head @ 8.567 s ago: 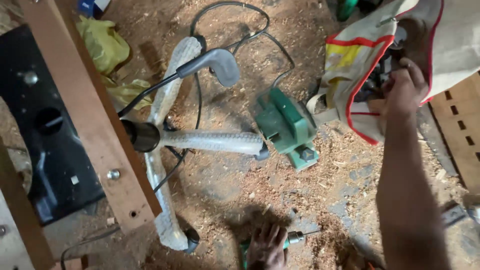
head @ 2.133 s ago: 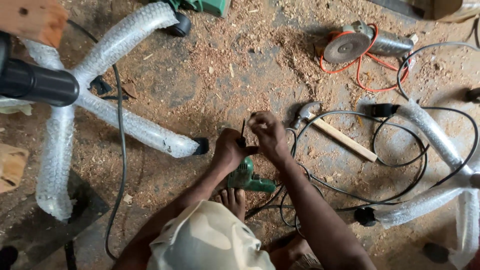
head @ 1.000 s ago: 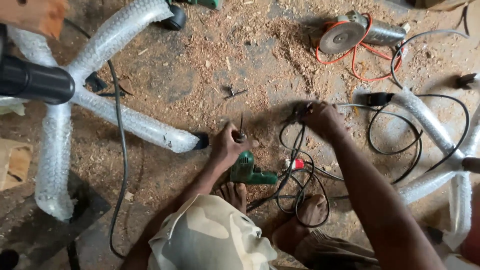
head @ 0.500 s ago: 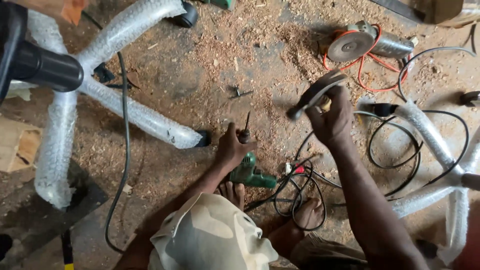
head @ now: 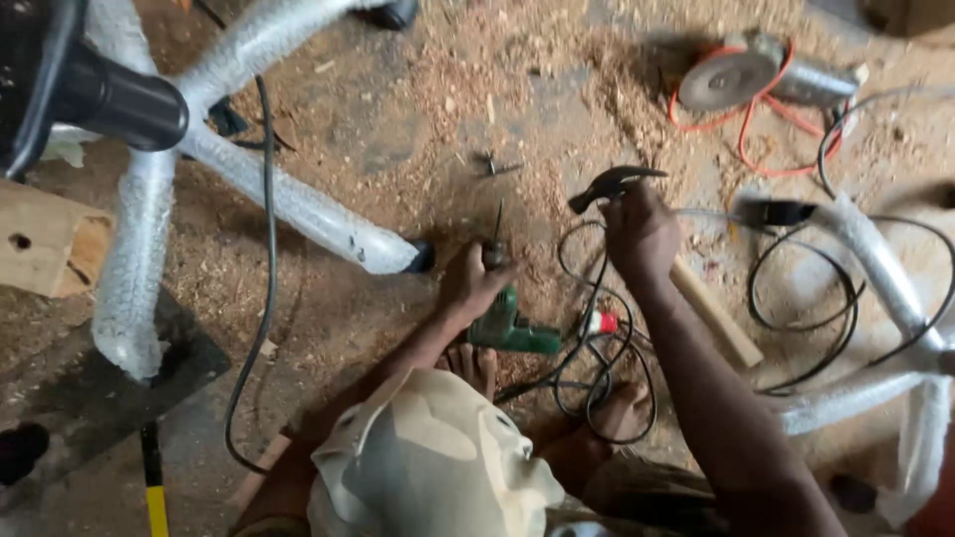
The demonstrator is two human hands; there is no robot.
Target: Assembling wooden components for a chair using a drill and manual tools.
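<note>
My left hand (head: 470, 285) grips a green power drill (head: 509, 328) that rests on the sawdust floor, its bit (head: 496, 221) pointing away from me. My right hand (head: 640, 234) is closed around a hammer just below its dark head (head: 609, 184). The hammer's pale wooden handle (head: 714, 316) runs down to the right under my forearm. The hammer head hangs just right of the drill bit. My bare toes (head: 474, 364) show right behind the drill.
Two bubble-wrapped chair bases lie left (head: 288, 204) and right (head: 875, 288). An angle grinder (head: 738, 78) with an orange cord sits at the top right. Black cables (head: 597, 383) loop by the drill. Loose screws (head: 494, 165), a wooden block (head: 45, 244) and a cream cloth (head: 428, 467) are nearby.
My right hand left the tangle of cables, took hold of the hammer and brought it close to the drill bit. My left hand stayed on the drill.
</note>
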